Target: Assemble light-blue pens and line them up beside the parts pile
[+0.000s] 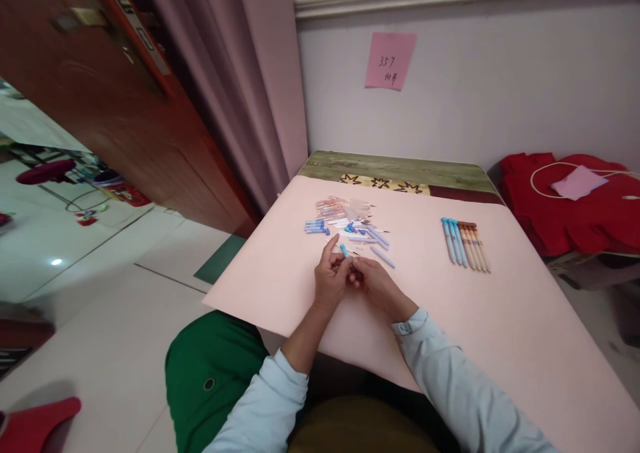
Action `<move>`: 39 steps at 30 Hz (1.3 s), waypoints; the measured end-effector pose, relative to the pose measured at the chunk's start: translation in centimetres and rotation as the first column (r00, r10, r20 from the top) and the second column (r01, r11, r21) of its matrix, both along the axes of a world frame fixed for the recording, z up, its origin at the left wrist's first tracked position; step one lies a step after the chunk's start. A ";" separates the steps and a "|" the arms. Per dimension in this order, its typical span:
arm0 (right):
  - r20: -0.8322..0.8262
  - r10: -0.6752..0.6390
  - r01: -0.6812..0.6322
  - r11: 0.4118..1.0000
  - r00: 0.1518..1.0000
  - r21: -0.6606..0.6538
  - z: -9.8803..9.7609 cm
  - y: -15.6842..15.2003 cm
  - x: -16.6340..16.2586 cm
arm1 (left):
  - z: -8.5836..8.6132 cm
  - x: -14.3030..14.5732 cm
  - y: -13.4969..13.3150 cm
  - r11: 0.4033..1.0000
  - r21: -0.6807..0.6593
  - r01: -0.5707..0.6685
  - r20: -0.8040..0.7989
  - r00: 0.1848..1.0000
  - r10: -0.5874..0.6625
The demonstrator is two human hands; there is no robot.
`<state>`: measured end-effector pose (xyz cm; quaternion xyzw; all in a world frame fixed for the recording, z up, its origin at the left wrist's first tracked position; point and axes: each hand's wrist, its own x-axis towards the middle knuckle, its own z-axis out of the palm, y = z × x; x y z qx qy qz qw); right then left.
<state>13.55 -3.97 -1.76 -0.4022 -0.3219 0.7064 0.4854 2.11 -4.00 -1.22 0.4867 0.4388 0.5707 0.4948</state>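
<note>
My left hand (330,281) is closed in a pinch on a small bright-blue pen part (343,249), whose end sticks up by the thumb. Against it, my right hand (375,282) has its fingertips pressed together; what they hold is hidden. Just beyond both hands lies a loose pile of pen pieces: clear and pinkish tubes (335,208), thin white refills (345,224), dark-blue pieces (316,226) and pale lavender barrels (378,238). One lavender barrel (383,257) lies apart, near my right hand.
To the right, light-blue pens (454,242) and brown-topped beige pens (474,248) lie in a row on the pink-covered table (430,326). A pink note (391,61) is on the wall. Red cloth (565,203) with a white cable lies beyond the table's right side. A curtain (250,73) and wooden door (130,120) stand left.
</note>
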 end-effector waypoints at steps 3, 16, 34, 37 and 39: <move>0.006 0.014 -0.014 1.000 1.000 0.016 0.2 -0.1 0.0 | -0.1 0.0 -0.2 0.999 0.046 -0.015 -0.056 0.998 0.017; -0.068 0.068 -0.072 0.996 0.995 -0.055 0.7 -0.3 0.5 | 0.0 -0.9 0.6 0.992 -0.123 0.006 0.169 0.985 0.015; 0.162 -0.236 0.186 0.943 0.958 0.278 2.3 -0.7 1.0 | 0.5 -2.7 1.0 0.923 -0.291 0.253 0.548 0.835 -0.056; 0.171 -0.247 0.190 0.937 0.954 0.294 2.6 -0.8 1.1 | 0.5 -2.7 0.9 0.925 -0.274 0.265 0.550 0.832 -0.076; 0.180 -0.260 0.197 0.932 0.949 0.304 2.6 -0.9 1.0 | 0.5 -2.7 0.9 0.919 -0.262 0.293 0.544 0.832 -0.110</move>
